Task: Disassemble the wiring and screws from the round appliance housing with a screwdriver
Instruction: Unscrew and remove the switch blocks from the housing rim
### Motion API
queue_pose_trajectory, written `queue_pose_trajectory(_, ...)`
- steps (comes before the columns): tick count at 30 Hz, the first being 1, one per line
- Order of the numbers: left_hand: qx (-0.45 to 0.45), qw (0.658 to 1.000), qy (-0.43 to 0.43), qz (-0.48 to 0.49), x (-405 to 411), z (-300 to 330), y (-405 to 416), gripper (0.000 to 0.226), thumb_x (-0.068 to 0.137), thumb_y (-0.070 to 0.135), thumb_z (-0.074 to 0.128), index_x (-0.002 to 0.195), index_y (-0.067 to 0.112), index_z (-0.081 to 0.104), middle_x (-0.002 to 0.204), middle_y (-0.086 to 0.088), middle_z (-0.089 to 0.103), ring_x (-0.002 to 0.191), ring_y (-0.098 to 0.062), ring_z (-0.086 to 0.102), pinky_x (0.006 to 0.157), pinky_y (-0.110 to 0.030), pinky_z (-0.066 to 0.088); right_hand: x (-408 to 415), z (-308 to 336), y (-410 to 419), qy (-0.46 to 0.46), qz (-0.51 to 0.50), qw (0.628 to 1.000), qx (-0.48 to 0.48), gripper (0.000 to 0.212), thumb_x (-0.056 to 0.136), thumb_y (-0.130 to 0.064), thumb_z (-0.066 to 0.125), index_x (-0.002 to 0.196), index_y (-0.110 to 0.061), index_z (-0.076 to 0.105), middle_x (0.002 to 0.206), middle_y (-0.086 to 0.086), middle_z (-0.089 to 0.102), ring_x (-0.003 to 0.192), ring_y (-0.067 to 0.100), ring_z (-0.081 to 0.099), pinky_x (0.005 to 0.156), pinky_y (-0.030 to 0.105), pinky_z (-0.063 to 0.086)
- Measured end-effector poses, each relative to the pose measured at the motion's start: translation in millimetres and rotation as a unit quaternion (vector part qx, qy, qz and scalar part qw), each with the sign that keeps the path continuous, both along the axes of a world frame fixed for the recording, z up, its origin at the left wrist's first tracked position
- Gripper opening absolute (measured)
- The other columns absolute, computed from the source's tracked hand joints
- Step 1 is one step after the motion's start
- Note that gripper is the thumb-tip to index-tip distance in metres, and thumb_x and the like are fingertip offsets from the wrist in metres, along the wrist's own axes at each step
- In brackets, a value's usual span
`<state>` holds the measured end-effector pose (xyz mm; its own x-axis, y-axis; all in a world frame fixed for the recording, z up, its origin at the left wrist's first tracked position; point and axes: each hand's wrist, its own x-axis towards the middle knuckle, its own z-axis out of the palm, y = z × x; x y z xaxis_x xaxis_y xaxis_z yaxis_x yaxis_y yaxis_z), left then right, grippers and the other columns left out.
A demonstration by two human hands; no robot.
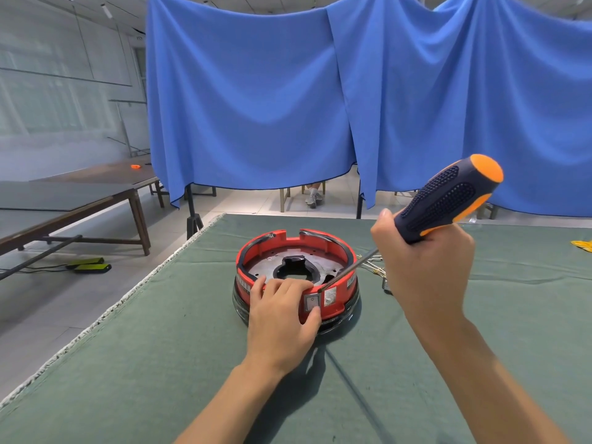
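Observation:
A round red appliance housing point(320, 243) with a metal inner plate and a dark central hole stands on the green cloth in the middle of the table. My left hand point(282, 318) grips its near rim, thumb pressed by a grey switch on the front wall. My right hand point(423, 270) holds a screwdriver point(448, 200) with a dark blue and orange handle, tilted down to the left. Its thin shaft crosses the housing and its tip rests on the near rim beside my left fingers. A bundle of loose wires point(374, 265) lies just right of the housing, partly hidden by my right hand.
The green cloth-covered table point(160, 363) has its left edge running diagonally. A yellow object point(581, 244) lies at the far right edge. Blue curtains point(256, 100) hang behind the table. Brown tables point(80, 200) stand to the left, across the floor.

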<state>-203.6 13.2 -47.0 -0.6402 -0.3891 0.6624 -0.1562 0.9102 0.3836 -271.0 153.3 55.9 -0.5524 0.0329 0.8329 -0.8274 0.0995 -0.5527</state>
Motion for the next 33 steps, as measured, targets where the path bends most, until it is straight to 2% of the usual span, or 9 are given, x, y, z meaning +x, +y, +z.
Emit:
queue_pose_trajectory(5, 0.0, 1.0, 0.0, 0.009, -5, -5, 1, 0.034, 0.068, 0.039, 0.064, 0.098, 0.022, 0.062, 0.092, 0.011, 0.061, 0.093, -0.016, 0.052, 0.105, -0.041, 0.027, 3, 15, -12, -0.014, 0.015, 1.0, 0.023, 0.037, 0.071, -0.025, 0.055, 0.049, -0.022, 0.026, 0.042, -0.009, 0.038, 0.044, 0.01, 0.035, 0.044, 0.014, 0.028)
queue_pose_trajectory(8, -0.008, 1.0, 0.008, 0.009, -5, -7, 0, 0.036, 0.066, 0.04, 0.067, 0.097, 0.022, 0.061, 0.091, 0.01, 0.06, 0.094, -0.013, 0.045, 0.103, -0.045, 0.035, 0, 35, -27, 0.003, 0.002, 0.997, 0.082, 0.037, 0.072, -0.024, 0.056, 0.053, -0.02, 0.024, 0.043, 0.0, 0.03, 0.045, 0.016, 0.03, 0.043, 0.017, 0.027)
queue_pose_trajectory(10, -0.019, 1.0, 0.017, 0.012, -6, -8, -1, 0.039, 0.063, 0.039, 0.071, 0.096, 0.022, 0.061, 0.09, 0.008, 0.06, 0.094, -0.011, 0.041, 0.098, -0.047, 0.04, -3, 45, -38, 0.002, -0.006, 0.992, 0.123, 0.04, 0.074, -0.02, 0.059, 0.055, -0.017, 0.024, 0.045, -0.001, 0.028, 0.046, 0.018, 0.026, 0.041, 0.02, 0.023)
queue_pose_trajectory(12, -0.021, 0.999, 0.02, 0.012, -5, -9, -1, 0.04, 0.063, 0.039, 0.072, 0.097, 0.022, 0.061, 0.09, 0.009, 0.06, 0.094, -0.013, 0.046, 0.099, -0.047, 0.041, -8, 51, -49, -0.007, -0.009, 0.988, 0.151, 0.04, 0.076, -0.018, 0.058, 0.055, -0.017, 0.023, 0.046, -0.002, 0.026, 0.046, 0.018, 0.024, 0.043, 0.025, 0.023)
queue_pose_trajectory(15, -0.038, 0.999, 0.026, 0.014, -4, -10, -2, 0.041, 0.063, 0.039, 0.074, 0.099, 0.023, 0.061, 0.091, 0.009, 0.061, 0.093, -0.014, 0.048, 0.099, -0.047, 0.041, -16, 58, -64, -0.028, -0.017, 0.982, 0.187, 0.036, 0.077, -0.02, 0.056, 0.055, -0.016, 0.028, 0.047, -0.002, 0.031, 0.046, 0.018, 0.027, 0.046, 0.03, 0.026)
queue_pose_trajectory(23, -0.068, 0.997, 0.033, 0.014, -4, -11, -7, 0.051, 0.057, 0.04, 0.081, 0.101, 0.023, 0.062, 0.09, 0.009, 0.064, 0.094, -0.011, 0.04, 0.09, -0.043, 0.047, -40, 64, -99, -0.095, -0.032, 0.96, 0.263, 0.025, 0.084, -0.029, 0.054, 0.064, -0.018, 0.045, 0.058, -0.004, 0.046, 0.051, 0.009, 0.04, 0.045, 0.025, 0.024)
queue_pose_trajectory(25, -0.063, 0.998, 0.026, 0.001, -4, -11, -9, 0.048, 0.061, 0.041, 0.077, 0.102, 0.023, 0.062, 0.093, 0.01, 0.064, 0.094, -0.014, 0.046, 0.092, -0.04, 0.045, -41, 64, -107, -0.098, -0.023, 0.955, 0.279, 0.023, 0.085, -0.031, 0.054, 0.068, -0.016, 0.048, 0.059, -0.004, 0.047, 0.052, 0.009, 0.041, 0.045, 0.025, 0.025)
queue_pose_trajectory(29, -0.041, 0.999, 0.008, -0.021, -1, -9, -14, 0.045, 0.068, 0.045, 0.066, 0.108, 0.023, 0.061, 0.102, 0.011, 0.062, 0.097, -0.016, 0.055, 0.097, -0.033, 0.036, -35, 63, -110, -0.075, -0.009, 0.956, 0.285, 0.03, 0.083, -0.03, 0.057, 0.06, -0.02, 0.041, 0.055, -0.004, 0.046, 0.049, 0.01, 0.04, 0.045, 0.024, 0.025)
queue_pose_trajectory(33, -0.043, 0.999, -0.018, 0.012, 0, -5, -13, 0.045, 0.07, 0.052, 0.061, 0.104, 0.023, 0.063, 0.105, 0.008, 0.061, 0.105, -0.02, 0.052, 0.106, -0.048, 0.034, -26, 66, -90, -0.028, -0.04, 0.968, 0.245, 0.034, 0.078, -0.025, 0.056, 0.053, -0.017, 0.034, 0.047, -0.003, 0.038, 0.044, 0.013, 0.033, 0.045, 0.026, 0.022)
